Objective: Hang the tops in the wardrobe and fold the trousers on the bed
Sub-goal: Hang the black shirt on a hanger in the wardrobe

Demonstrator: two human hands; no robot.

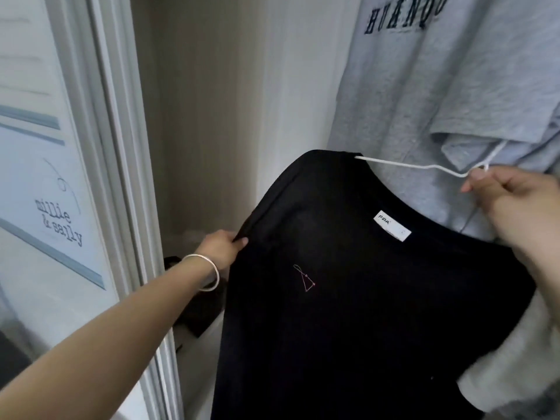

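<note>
A black top (pixel 348 298) with a white neck label is draped over a white wire hanger (pixel 418 167) in front of the open wardrobe. My left hand (pixel 219 248), with a silver bangle on the wrist, pinches the top's left shoulder seam. My right hand (pixel 512 195) grips the hanger near its hook at the right. One hanger arm runs into the top's neckline; the rest of the hanger is hidden under the fabric.
A grey top with dark lettering (pixel 439 86) hangs in the wardrobe at the upper right, just behind the hanger. The wardrobe's white door frame (pixel 121 177) stands at the left. A dark item (pixel 194 316) lies low inside the wardrobe.
</note>
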